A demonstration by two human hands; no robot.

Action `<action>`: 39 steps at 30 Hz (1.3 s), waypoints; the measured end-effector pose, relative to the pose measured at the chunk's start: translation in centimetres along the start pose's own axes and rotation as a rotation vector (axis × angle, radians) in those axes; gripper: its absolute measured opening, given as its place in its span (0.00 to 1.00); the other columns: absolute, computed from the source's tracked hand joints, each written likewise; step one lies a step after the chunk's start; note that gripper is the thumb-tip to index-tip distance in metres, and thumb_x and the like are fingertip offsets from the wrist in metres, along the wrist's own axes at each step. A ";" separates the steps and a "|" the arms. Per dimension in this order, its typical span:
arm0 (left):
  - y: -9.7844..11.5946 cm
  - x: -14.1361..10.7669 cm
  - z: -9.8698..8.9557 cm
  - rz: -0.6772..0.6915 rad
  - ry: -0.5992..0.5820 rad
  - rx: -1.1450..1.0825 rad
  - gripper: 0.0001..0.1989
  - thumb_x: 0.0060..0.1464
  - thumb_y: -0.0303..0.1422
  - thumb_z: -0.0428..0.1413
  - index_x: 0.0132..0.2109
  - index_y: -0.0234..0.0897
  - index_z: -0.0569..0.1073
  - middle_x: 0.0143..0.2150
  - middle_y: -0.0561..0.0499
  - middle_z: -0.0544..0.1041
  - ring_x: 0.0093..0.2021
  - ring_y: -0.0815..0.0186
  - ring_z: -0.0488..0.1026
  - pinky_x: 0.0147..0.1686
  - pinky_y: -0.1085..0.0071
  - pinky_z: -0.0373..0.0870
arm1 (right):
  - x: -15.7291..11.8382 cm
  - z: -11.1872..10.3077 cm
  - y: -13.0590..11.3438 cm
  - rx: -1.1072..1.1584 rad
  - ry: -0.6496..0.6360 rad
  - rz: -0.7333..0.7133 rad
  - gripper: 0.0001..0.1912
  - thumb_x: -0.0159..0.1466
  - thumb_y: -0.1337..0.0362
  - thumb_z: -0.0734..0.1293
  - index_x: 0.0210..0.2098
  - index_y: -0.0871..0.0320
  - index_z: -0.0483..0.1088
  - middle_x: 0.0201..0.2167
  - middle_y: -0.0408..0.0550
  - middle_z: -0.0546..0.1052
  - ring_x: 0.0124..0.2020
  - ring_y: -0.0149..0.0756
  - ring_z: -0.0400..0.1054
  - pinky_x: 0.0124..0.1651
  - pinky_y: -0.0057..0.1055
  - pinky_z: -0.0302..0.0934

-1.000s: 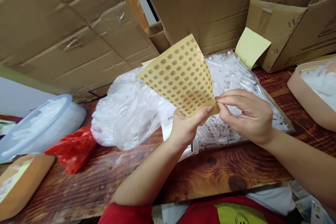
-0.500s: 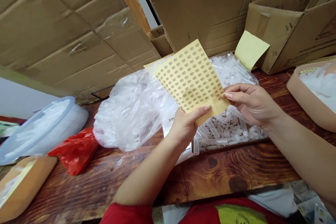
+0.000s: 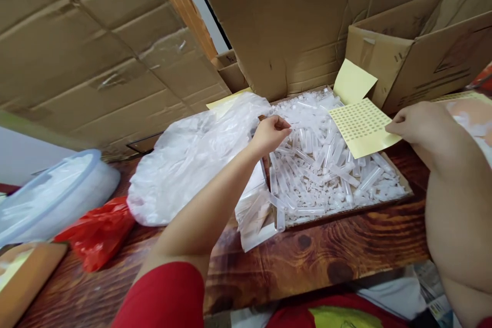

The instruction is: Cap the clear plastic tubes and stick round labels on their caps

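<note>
My right hand [image 3: 426,123] pinches the right corner of a yellow sticker sheet [image 3: 359,128] printed with rows of small dark oval marks. The sheet is held tilted over the right side of a shallow cardboard tray [image 3: 346,210] heaped with small clear plastic tubes [image 3: 307,164]. Above the tray's left side, my left hand [image 3: 272,134] has its fingers curled together; anything in them is too small or hidden to see. A plain yellow sheet [image 3: 353,82] stands behind the sticker sheet at the tray's back corner.
A crumpled clear plastic bag [image 3: 184,164] lies left of the tray, with white packets [image 3: 253,205] between them. Farther left are a red plastic bag [image 3: 98,233], a blue-rimmed basin [image 3: 77,179] and an orange basket [image 3: 38,277]. Cardboard boxes [image 3: 292,20] stand behind.
My left hand has let go of the sticker sheet and moved up and slightly left, fingers curled. My right hand has carried the sheet to the right, uncovering the tubes.
</note>
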State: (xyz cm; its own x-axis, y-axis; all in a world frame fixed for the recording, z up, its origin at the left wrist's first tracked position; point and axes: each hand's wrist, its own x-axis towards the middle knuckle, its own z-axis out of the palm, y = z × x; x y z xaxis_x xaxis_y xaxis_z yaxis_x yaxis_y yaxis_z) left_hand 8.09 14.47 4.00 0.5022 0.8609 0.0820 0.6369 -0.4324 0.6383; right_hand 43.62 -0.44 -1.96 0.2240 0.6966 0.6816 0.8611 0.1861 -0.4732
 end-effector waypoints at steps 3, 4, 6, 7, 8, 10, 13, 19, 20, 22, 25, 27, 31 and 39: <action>0.0 2.8 0.8 0.073 -0.003 0.159 0.10 0.51 0.23 0.60 0.42 0.36 0.76 0.49 0.43 0.80 0.52 0.56 0.75 0.57 0.59 0.69 | -0.8 1.1 1.2 -0.251 -0.080 -0.007 0.29 0.52 0.53 0.81 0.08 0.51 0.62 0.07 0.43 0.56 0.21 0.36 0.63 0.28 0.38 0.52; 0.0 3.5 1.0 0.096 -0.025 0.208 0.13 0.49 0.22 0.60 0.43 0.36 0.76 0.52 0.43 0.79 0.55 0.55 0.74 0.59 0.59 0.68 | -0.9 1.4 0.9 -0.333 -0.072 0.049 0.30 0.52 0.53 0.81 0.09 0.51 0.60 0.08 0.45 0.57 0.25 0.39 0.66 0.31 0.39 0.55; -0.2 4.8 1.3 0.130 -0.084 0.289 0.18 0.46 0.20 0.61 0.46 0.35 0.76 0.55 0.42 0.78 0.56 0.53 0.73 0.60 0.60 0.67 | -0.9 1.6 -0.4 -0.455 -0.059 0.171 0.28 0.55 0.52 0.78 0.11 0.52 0.59 0.13 0.49 0.64 0.32 0.46 0.71 0.37 0.43 0.59; -0.4 5.3 1.5 0.141 -0.114 0.321 0.20 0.45 0.20 0.61 0.48 0.35 0.76 0.55 0.42 0.78 0.56 0.53 0.73 0.59 0.61 0.67 | -0.8 1.5 -1.3 -0.490 -0.062 0.212 0.26 0.56 0.53 0.76 0.12 0.53 0.61 0.16 0.53 0.68 0.35 0.49 0.72 0.40 0.46 0.60; -0.5 5.7 1.5 0.149 -0.137 0.350 0.22 0.45 0.21 0.62 0.50 0.35 0.76 0.56 0.41 0.78 0.56 0.54 0.74 0.58 0.62 0.68 | -0.6 1.5 -2.3 -0.511 -0.080 0.235 0.23 0.58 0.54 0.73 0.14 0.55 0.63 0.21 0.56 0.72 0.37 0.52 0.72 0.42 0.48 0.60; -0.9 6.3 1.7 0.157 -0.167 0.395 0.23 0.47 0.23 0.62 0.52 0.35 0.75 0.55 0.42 0.78 0.54 0.56 0.74 0.56 0.64 0.69 | -0.1 1.3 -4.3 -0.535 -0.153 0.253 0.15 0.59 0.59 0.70 0.20 0.58 0.69 0.28 0.61 0.76 0.39 0.55 0.72 0.43 0.51 0.60; -1.4 6.7 1.9 0.169 -0.171 0.443 0.21 0.52 0.28 0.62 0.55 0.37 0.75 0.55 0.43 0.79 0.51 0.58 0.75 0.55 0.66 0.70 | 0.6 0.9 -7.0 -0.578 -0.271 0.291 0.08 0.58 0.64 0.66 0.26 0.61 0.73 0.35 0.63 0.78 0.42 0.57 0.71 0.44 0.51 0.59; -1.7 6.8 2.6 0.219 -0.139 0.521 0.21 0.59 0.30 0.57 0.59 0.37 0.75 0.60 0.42 0.76 0.58 0.56 0.73 0.63 0.62 0.66 | 1.1 1.6 -10.0 -0.498 -0.285 0.296 0.05 0.57 0.67 0.66 0.26 0.59 0.72 0.39 0.60 0.79 0.45 0.57 0.72 0.48 0.52 0.57; -1.7 6.8 2.7 0.226 -0.136 0.532 0.21 0.60 0.31 0.56 0.60 0.36 0.75 0.61 0.42 0.75 0.60 0.55 0.72 0.65 0.62 0.64 | 1.1 1.9 -10.2 -0.482 -0.277 0.282 0.05 0.57 0.68 0.66 0.25 0.59 0.71 0.40 0.59 0.80 0.45 0.56 0.72 0.48 0.51 0.56; -1.8 6.7 2.9 0.233 -0.129 0.552 0.20 0.61 0.31 0.56 0.60 0.34 0.74 0.62 0.40 0.74 0.63 0.54 0.70 0.66 0.62 0.62 | 0.9 2.4 -10.4 -0.456 -0.253 0.252 0.06 0.57 0.68 0.65 0.23 0.58 0.70 0.40 0.57 0.81 0.44 0.54 0.73 0.46 0.48 0.56; -1.8 6.7 3.3 0.223 -0.125 0.575 0.20 0.61 0.29 0.53 0.60 0.33 0.72 0.61 0.37 0.73 0.63 0.53 0.69 0.64 0.60 0.64 | 0.7 3.0 -10.6 -0.420 -0.215 0.203 0.08 0.57 0.69 0.65 0.22 0.57 0.68 0.39 0.54 0.82 0.43 0.51 0.74 0.43 0.45 0.55; -1.8 6.5 3.5 0.220 -0.132 0.581 0.20 0.61 0.27 0.52 0.59 0.32 0.71 0.60 0.36 0.74 0.63 0.52 0.69 0.64 0.58 0.64 | 0.6 3.1 -10.7 -0.395 -0.203 0.183 0.08 0.57 0.69 0.65 0.22 0.57 0.69 0.39 0.53 0.82 0.43 0.50 0.75 0.43 0.44 0.55; -1.6 6.2 3.1 0.234 -0.126 0.558 0.19 0.60 0.23 0.51 0.57 0.34 0.73 0.61 0.37 0.73 0.66 0.51 0.66 0.67 0.55 0.59 | 0.6 3.2 -10.8 -0.350 -0.200 0.194 0.07 0.58 0.69 0.65 0.24 0.57 0.72 0.41 0.52 0.83 0.46 0.50 0.76 0.47 0.45 0.59; -0.1 2.8 0.2 0.130 0.102 0.359 0.22 0.69 0.30 0.42 0.66 0.33 0.65 0.66 0.35 0.68 0.64 0.50 0.70 0.64 0.56 0.65 | 0.2 3.7 -11.5 0.091 -0.149 0.015 0.05 0.57 0.67 0.66 0.26 0.55 0.75 0.48 0.50 0.83 0.47 0.45 0.78 0.54 0.43 0.69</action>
State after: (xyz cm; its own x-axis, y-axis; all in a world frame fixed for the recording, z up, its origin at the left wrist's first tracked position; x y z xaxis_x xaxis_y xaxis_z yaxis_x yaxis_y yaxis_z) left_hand 9.54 16.89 3.98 0.5427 0.8074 0.2316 0.7450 -0.5900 0.3112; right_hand 32.04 0.09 1.55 0.1607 0.7937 0.5867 0.8117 0.2320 -0.5361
